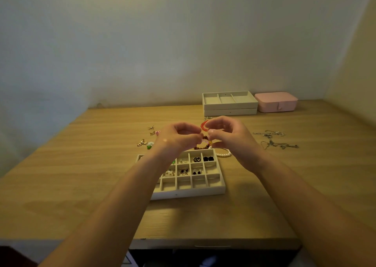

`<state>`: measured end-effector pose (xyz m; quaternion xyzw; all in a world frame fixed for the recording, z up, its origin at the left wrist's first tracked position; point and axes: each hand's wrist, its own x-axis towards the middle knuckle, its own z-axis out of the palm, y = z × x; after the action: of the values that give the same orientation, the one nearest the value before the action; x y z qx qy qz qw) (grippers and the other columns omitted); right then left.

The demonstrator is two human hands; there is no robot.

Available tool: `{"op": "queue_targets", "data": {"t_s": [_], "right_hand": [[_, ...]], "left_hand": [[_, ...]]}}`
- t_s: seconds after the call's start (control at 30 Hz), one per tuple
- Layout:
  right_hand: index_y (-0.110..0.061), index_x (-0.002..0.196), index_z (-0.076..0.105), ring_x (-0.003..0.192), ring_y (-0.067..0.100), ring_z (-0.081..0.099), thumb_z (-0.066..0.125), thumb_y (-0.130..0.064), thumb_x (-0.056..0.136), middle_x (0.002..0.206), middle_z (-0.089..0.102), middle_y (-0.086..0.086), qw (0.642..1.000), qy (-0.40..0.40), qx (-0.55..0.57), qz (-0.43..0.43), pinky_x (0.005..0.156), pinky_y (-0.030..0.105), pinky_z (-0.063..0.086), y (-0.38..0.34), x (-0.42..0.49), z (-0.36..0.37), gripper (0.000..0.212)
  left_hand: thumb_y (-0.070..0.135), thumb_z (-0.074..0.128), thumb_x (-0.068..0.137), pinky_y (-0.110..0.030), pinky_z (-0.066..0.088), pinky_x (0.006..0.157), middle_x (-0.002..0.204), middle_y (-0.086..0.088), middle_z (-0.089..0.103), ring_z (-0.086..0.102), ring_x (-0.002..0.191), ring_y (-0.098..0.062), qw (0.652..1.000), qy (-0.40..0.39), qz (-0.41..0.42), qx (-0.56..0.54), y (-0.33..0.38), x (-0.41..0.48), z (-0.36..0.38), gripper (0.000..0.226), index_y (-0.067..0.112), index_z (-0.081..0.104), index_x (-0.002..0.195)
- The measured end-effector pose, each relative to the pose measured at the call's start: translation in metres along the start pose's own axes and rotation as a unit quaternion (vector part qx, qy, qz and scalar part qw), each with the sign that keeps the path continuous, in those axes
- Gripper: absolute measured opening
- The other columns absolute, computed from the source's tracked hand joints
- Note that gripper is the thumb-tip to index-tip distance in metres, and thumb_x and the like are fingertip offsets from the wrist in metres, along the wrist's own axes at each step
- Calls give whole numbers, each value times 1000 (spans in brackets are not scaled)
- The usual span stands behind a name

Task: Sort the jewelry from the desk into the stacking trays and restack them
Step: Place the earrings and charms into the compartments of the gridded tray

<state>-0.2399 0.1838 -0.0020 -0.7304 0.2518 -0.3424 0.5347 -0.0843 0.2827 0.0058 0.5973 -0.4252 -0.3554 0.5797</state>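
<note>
I am looking down at a pale wood-grain desk [81, 185]. Both forearms are reaching over its front edge and partly covering the grid tray [189, 190], a cream, felt-lined rectangle of small square cells sitting near the front middle. The left forearm is hiding its left cells, while the uncovered ones are showing dark studs and small metal earrings. Two more trays [230, 105], in the same cream with long compartments, are lying stacked by the back edge, and a smooth pink box [275, 102] is sitting just beside them toward the back right corner. Thin silver chains [274, 141] are lying tangled toward the right edge. A pearl string [223, 154] is curling at the grid tray's far right corner, and gold earrings [143, 142] and a green charm [149, 146] are lying scattered left of the hands. A glossy red curve [203, 125] is peeking out behind the fingers; whether it is being held I cannot tell. The left hand [179, 138] and right hand [230, 136] are meeting above the grid tray's far edge, fingers curled, each pinching the bead strand [204, 138], whose round dark brown beads are drooping toward the desk.
</note>
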Motion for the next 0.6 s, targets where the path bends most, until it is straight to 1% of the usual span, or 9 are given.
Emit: {"op": "queue_targets", "data": {"t_s": [0.07,0.17,0.2,0.3,0.37,0.5,0.6], "right_hand": [[-18,115,67,104,23,68,64,-13,98,112,67,5,1000,-5,-18,22,85,36,62,2,2,-2,18],[-19,119,66,103,21,71,66,-13,97,113,71,5,994,-81,2,69,84,35,62,5,1,-4,23],[-19,119,66,101,20,72,68,-13,96,112,72,4,992,-95,0,79,84,34,62,5,0,-4,25],[-15,114,68,95,20,73,72,-9,92,103,74,4,992,-94,7,88,79,31,62,8,-1,-4,24],[-11,112,70,91,21,73,74,-7,90,100,74,6,992,-86,16,90,75,29,61,9,-2,-5,22],[-9,111,71,90,21,73,77,-7,88,101,74,9,990,-84,18,108,73,27,60,11,-2,-7,24],[-9,109,72,89,20,75,78,-9,87,100,75,9,990,-81,-13,114,72,26,60,11,-3,-8,23]], "left_hand": [[1,78,82,-42,57,95,96,-10,77,73,98,-30,1000,-9,8,17,1,-2,1,20,8,73,100],[-3,77,81,-42,59,92,97,-13,77,73,97,-31,999,-24,15,21,1,-2,0,22,6,73,101],[-4,77,81,-41,59,90,97,-13,76,74,96,-30,999,-29,17,24,1,-3,0,22,6,73,100],[-5,77,79,-35,59,81,94,-12,77,74,88,-24,998,-37,26,40,-1,-2,-1,21,10,75,94],[-3,79,78,-37,60,81,93,-10,77,73,87,-23,997,-32,32,55,-4,-1,-1,21,13,75,90],[-4,79,78,-35,61,79,89,-9,77,74,84,-21,996,1,36,81,-8,0,2,21,10,74,93],[-3,79,79,-26,60,70,93,-6,76,74,85,-18,993,21,36,112,-9,0,6,25,11,72,97]]}}
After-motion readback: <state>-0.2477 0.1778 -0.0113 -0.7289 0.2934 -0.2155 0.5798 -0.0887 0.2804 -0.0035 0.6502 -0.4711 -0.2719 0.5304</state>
